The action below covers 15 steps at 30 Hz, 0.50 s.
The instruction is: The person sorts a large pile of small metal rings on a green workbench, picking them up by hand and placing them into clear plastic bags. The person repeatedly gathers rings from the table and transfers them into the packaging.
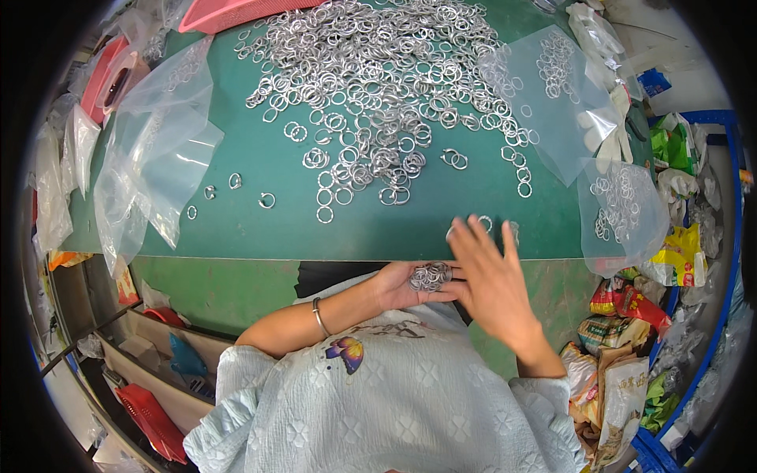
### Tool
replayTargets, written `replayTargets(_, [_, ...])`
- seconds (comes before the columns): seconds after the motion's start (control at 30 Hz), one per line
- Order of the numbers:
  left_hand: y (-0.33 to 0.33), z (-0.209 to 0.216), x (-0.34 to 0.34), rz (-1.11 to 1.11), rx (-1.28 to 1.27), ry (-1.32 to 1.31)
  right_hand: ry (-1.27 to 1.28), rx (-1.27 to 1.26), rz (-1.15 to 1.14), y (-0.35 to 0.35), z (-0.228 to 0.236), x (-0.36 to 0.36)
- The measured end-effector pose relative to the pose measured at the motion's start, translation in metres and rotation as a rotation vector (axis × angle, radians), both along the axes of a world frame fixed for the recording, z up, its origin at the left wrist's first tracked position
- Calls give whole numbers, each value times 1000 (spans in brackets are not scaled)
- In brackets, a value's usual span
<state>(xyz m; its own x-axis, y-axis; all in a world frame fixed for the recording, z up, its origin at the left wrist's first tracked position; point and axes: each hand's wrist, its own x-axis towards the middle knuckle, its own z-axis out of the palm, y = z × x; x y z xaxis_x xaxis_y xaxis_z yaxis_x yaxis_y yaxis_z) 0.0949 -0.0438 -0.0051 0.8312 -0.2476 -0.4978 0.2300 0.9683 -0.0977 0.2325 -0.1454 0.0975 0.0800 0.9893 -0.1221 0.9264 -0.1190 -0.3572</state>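
Cupping a clump of silver rings, the left hand is palm up just off the near edge of the green tabletop. Metal bangle on that wrist. Right hand is back up with fingers spread wide, crossing the tabletop's near edge, its lower part right beside the clump; can't tell if anything is under the palm. A few loose rings lie on the tabletop's near edge, by the right fingertips, partly hidden.

Big heap of silver rings covers the tabletop's far middle, trailing toward its near edge. Four small rings lie apart on the tabletop's left part. Pink-red plastic basket at the tabletop's far edge. Clear plastic bags at its left side. Clear bag with rings at its near right corner, another clear bag farther back on its right part. White glove along the tabletop's right edge; colored packages beyond and below that edge.
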Motion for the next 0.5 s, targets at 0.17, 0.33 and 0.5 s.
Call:
replayTargets(0.17, [-4,9,2,35,44,181,200,66,140,-8,-1,8])
replayTargets(0.33, [-3,-24,-4,36,-83,-96,-162,308,-287,34,-20,47])
replayTargets(0.5, [-1,-13,-2,1,25,-41,-299,198,-298,45,-37,48])
